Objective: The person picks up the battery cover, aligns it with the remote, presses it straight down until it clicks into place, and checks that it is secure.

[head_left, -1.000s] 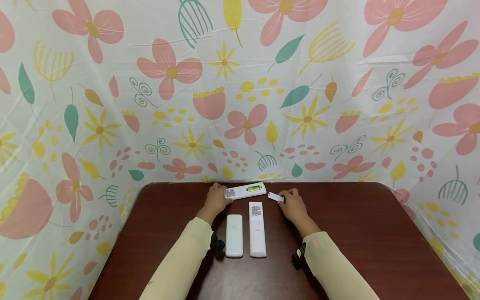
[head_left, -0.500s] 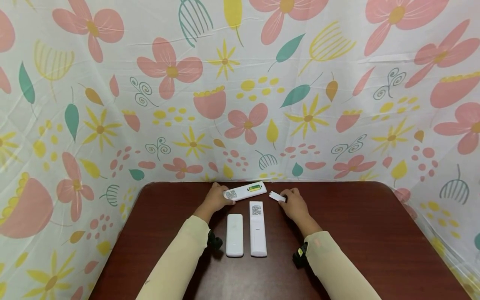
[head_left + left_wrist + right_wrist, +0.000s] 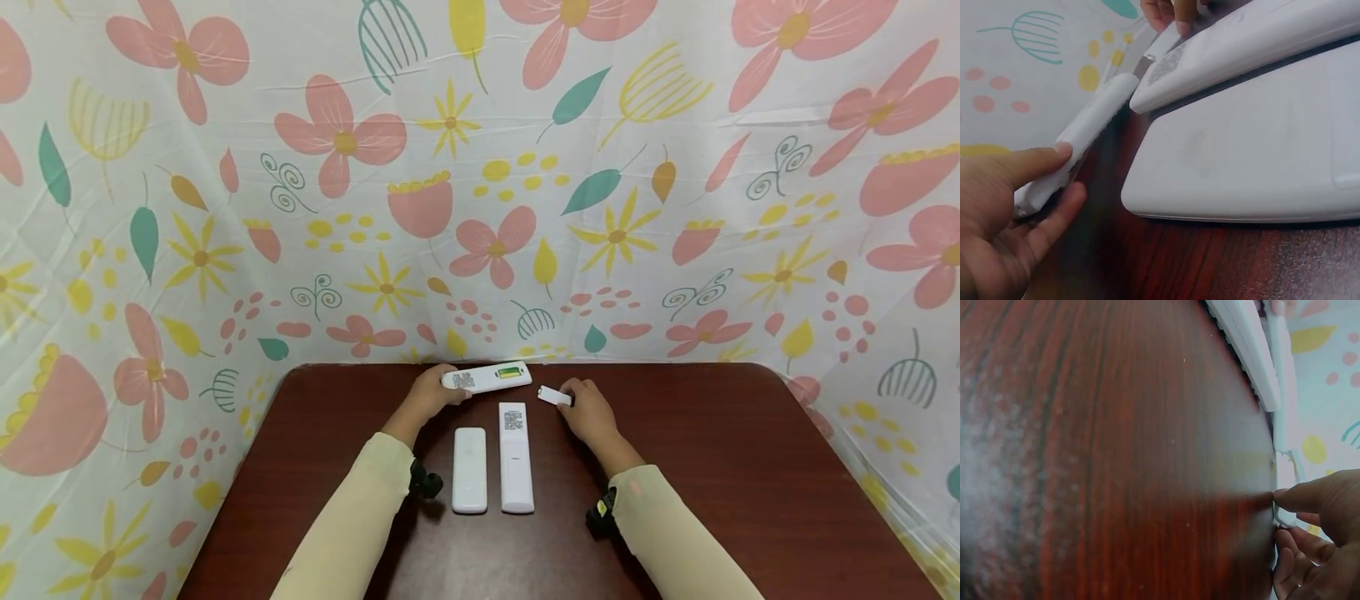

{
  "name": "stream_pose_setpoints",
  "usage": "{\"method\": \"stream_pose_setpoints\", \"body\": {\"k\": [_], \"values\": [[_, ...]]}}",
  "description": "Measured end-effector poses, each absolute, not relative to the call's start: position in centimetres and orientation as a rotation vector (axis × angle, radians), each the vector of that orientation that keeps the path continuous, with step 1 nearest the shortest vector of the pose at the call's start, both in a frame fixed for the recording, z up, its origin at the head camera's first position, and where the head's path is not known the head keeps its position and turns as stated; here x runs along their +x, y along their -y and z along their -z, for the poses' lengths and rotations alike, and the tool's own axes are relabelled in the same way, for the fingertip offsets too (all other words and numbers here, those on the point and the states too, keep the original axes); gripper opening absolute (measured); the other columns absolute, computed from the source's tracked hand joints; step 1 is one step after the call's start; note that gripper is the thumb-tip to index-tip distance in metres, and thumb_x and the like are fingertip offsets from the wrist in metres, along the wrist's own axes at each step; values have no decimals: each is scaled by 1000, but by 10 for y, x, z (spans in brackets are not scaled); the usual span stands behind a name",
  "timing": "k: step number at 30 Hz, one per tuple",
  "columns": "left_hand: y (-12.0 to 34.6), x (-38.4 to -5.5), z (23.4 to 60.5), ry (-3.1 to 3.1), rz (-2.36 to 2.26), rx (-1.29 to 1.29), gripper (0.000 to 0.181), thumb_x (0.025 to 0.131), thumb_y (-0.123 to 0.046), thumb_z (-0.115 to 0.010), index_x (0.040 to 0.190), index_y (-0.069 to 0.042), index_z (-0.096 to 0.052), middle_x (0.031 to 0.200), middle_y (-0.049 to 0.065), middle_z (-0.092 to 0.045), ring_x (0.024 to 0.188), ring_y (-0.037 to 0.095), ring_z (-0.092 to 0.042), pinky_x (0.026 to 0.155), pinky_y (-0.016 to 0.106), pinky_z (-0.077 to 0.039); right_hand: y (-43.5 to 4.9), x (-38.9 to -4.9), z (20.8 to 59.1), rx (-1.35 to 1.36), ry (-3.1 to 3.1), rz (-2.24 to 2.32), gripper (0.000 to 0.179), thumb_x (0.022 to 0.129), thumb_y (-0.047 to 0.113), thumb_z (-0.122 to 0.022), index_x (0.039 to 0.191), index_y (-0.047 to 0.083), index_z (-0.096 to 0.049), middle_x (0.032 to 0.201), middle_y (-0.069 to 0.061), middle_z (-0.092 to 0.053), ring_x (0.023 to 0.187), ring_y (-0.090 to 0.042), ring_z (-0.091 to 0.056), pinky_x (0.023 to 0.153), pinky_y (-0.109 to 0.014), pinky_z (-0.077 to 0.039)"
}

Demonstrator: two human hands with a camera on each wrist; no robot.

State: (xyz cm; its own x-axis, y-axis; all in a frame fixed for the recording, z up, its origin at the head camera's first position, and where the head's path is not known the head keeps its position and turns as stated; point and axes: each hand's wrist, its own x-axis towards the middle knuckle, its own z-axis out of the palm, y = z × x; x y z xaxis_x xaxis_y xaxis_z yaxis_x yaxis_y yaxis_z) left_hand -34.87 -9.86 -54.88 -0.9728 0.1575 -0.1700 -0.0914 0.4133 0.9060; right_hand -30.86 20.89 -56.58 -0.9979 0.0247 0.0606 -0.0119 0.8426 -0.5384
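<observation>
My left hand [image 3: 431,395] grips the label end of a white remote control [image 3: 487,380] near the table's far edge. Its back faces up, and the open battery compartment [image 3: 512,372] shows green-and-yellow batteries. In the left wrist view, the thumb lies along one side of that remote control [image 3: 1099,114], with fingers below it. To the right, my right hand [image 3: 592,412] pinches a small white battery cover [image 3: 553,396] between thumb and fingers. A short gap separates the cover from the remote's open end. The right wrist view shows the cover [image 3: 1285,516] partly hidden by my fingers.
Two more white remote controls lie lengthwise between my forearms: a plain one [image 3: 469,472] on the left and a longer one [image 3: 516,467] with a printed label. The brown wooden table [image 3: 712,467] ends at a flower-patterned cloth [image 3: 480,183] behind.
My left hand has shifted slightly left, and the remote control in it has tilted a little and moved left. The right hand with the battery cover has barely moved.
</observation>
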Motion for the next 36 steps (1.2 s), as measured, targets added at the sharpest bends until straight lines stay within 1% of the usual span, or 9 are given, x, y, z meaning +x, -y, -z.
{"method": "stream_pose_setpoints", "body": {"k": [7, 12, 16, 18, 21, 24, 28, 31, 36], "values": [[99, -350, 548, -2212, -1839, -64, 46, 91, -11, -75, 135, -6, -58, 127, 19, -63, 103, 30, -74, 95, 45, -58, -209, -307, 566, -6, 2942, -875, 21, 93, 12, -70, 112, 5, -63, 110, -21, -60, 92, -33, -61, 85, -50, -51], [99, -348, 543, -2177, -1902, -96, 53, 92, -11, -74, 141, -5, -54, 132, 22, -61, 108, 35, -72, 98, 47, -56, -210, -307, 567, 14, 2906, -889, 18, 94, 12, -69, 109, 5, -63, 107, -20, -61, 87, -31, -60, 82, -49, -51], [99, -346, 540, -2110, -2016, -127, 59, 92, -9, -74, 145, -2, -49, 135, 24, -58, 105, 33, -73, 97, 45, -57, -212, -306, 570, 17, 2882, -914, 13, 94, 11, -67, 106, 6, -63, 103, -17, -64, 86, -30, -60, 80, -47, -51], [99, -346, 539, -2066, -2082, -152, 58, 92, -8, -74, 144, 0, -50, 133, 25, -58, 101, 30, -74, 95, 44, -58, -212, -306, 570, 14, 2864, -933, 12, 95, 11, -67, 104, 6, -63, 102, -17, -65, 86, -29, -60, 81, -48, -51], [98, -346, 537, -2008, -2165, -180, 50, 93, -5, -72, 139, 3, -53, 127, 24, -60, 94, 24, -74, 93, 44, -59, -213, -304, 570, 10, 2839, -961, 10, 95, 11, -67, 103, 6, -63, 100, -15, -67, 85, -28, -60, 80, -46, -51], [96, -346, 535, -1982, -2213, -191, 42, 94, -6, -70, 133, 3, -58, 118, 22, -64, 90, 20, -73, 92, 43, -59, -213, -301, 571, 17, 2819, -994, 9, 95, 11, -67, 102, 6, -63, 94, -13, -67, 77, -24, -57, 73, -41, -48], [94, -345, 530, -1964, -2297, -201, 36, 95, -7, -69, 128, 4, -60, 112, 17, -67, 90, 18, -72, 94, 45, -58, -214, -298, 573, 16, 2783, -1045, 8, 95, 11, -68, 100, 7, -63, 86, -10, -66, 69, -20, -52, 66, -33, -43], [95, -345, 526, -1944, -2370, -213, 33, 95, -8, -69, 125, 4, -61, 110, 15, -68, 90, 17, -72, 96, 46, -57, -213, -296, 574, 6, 2755, -1082, 8, 94, 12, -69, 100, 8, -64, 87, -9, -68, 71, -19, -53, 67, -31, -43], [99, -345, 522, -1877, -2445, -232, 33, 95, -10, -70, 125, 2, -63, 111, 13, -67, 92, 17, -73, 95, 44, -58, -212, -291, 573, -7, 2708, -1146, 10, 94, 13, -69, 101, 8, -65, 90, -10, -69, 76, -21, -56, 70, -32, -45]]}}
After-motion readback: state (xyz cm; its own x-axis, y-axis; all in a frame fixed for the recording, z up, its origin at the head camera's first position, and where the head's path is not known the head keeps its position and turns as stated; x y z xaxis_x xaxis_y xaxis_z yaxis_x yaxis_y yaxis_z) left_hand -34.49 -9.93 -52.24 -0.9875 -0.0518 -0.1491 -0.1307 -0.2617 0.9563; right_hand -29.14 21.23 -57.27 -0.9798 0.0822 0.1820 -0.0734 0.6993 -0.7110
